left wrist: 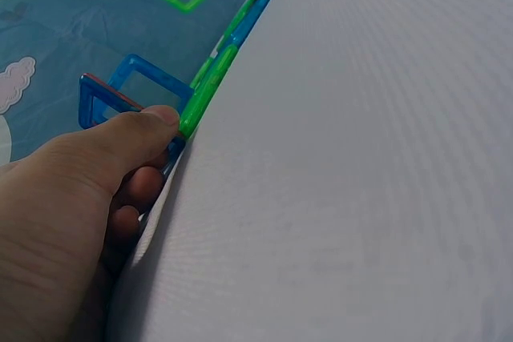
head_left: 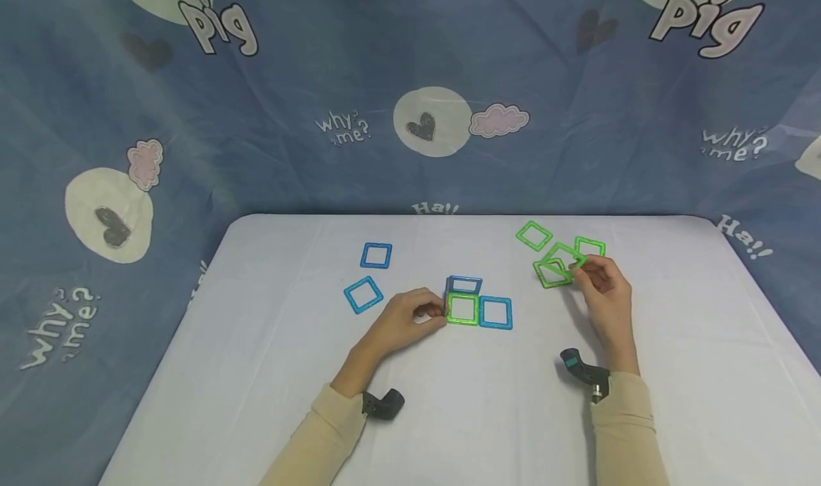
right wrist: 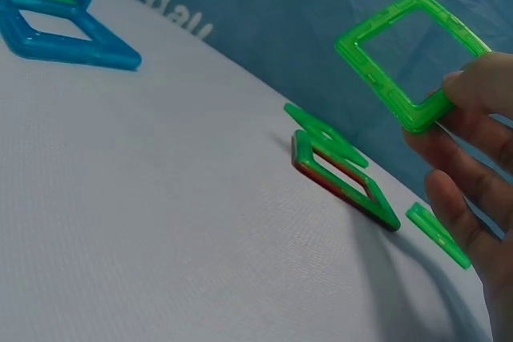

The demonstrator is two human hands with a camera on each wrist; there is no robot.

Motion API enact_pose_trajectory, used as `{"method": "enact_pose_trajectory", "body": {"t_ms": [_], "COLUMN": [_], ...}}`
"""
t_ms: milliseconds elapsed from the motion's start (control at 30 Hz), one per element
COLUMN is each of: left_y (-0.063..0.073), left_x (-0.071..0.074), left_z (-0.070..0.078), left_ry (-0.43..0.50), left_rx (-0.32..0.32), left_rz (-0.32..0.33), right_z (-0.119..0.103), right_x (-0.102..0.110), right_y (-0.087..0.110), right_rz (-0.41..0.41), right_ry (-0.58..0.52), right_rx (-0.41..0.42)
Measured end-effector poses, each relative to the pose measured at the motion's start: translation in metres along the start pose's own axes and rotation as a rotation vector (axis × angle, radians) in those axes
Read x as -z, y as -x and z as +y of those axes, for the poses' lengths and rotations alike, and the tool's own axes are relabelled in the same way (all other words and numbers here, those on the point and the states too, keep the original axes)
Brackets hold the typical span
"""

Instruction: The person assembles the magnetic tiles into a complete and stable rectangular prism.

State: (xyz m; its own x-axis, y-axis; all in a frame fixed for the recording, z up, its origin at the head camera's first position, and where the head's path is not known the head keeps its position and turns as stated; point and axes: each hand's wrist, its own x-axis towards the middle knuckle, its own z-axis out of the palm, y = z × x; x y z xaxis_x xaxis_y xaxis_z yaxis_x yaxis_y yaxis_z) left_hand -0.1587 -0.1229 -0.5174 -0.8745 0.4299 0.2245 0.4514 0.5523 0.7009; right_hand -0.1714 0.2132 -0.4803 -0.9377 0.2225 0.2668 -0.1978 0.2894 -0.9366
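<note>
My left hand point(head_left: 407, 318) pinches a blue square frame tile point(left wrist: 112, 94) that stands on edge, with the thumb on its side. It stands at the left edge of a flat green square tile point(head_left: 463, 322). Another blue tile point(head_left: 467, 279) rises along the back edge of that green one, and a third blue tile point(head_left: 496, 326) lies flat against its right side. Over on the right, my right hand point(head_left: 606, 304) holds a green square tile point(right wrist: 375, 83) by one corner between thumb and fingers, raised above other green tiles.
Below the raised tile lies a green tile point(head_left: 558, 284) with a red edge in the right wrist view. Two more green tiles point(head_left: 545, 244) lie near the back. Left of the joined tiles are two loose blue tiles point(head_left: 375, 266). A printed blue cloth point(head_left: 288, 172) hangs behind the white table point(head_left: 474, 415).
</note>
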Motion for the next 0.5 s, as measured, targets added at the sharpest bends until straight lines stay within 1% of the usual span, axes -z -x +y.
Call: {"method": "enact_pose_trajectory", "body": {"t_ms": [100,333,400,500], "left_y": [-0.0002,-0.0005,-0.0004,-0.0004], "left_x": [-0.0001,-0.0003,-0.0002,0.0002], "left_z": [-0.0004,-0.0014,-0.001,-0.0003], "left_ry": [-0.001,0.003,0.001,0.0], "left_rx": [-0.002,0.003,0.001,-0.001], "left_rz": [-0.004,-0.006,-0.003,-0.004], "right_z": [-0.0045,-0.0058,0.0022,0.0038], "right_x": [-0.0008,-0.0014,-0.0019,-0.0031], "right_y": [0.0015,0.0023,0.0,-0.0005], "right_rz": [-0.012,-0.054,-0.069,-0.095], "right_ry": [0.004,-0.026,-0.024,-0.005], "right_rx": [0.001,-0.003,0.002,0.015]}}
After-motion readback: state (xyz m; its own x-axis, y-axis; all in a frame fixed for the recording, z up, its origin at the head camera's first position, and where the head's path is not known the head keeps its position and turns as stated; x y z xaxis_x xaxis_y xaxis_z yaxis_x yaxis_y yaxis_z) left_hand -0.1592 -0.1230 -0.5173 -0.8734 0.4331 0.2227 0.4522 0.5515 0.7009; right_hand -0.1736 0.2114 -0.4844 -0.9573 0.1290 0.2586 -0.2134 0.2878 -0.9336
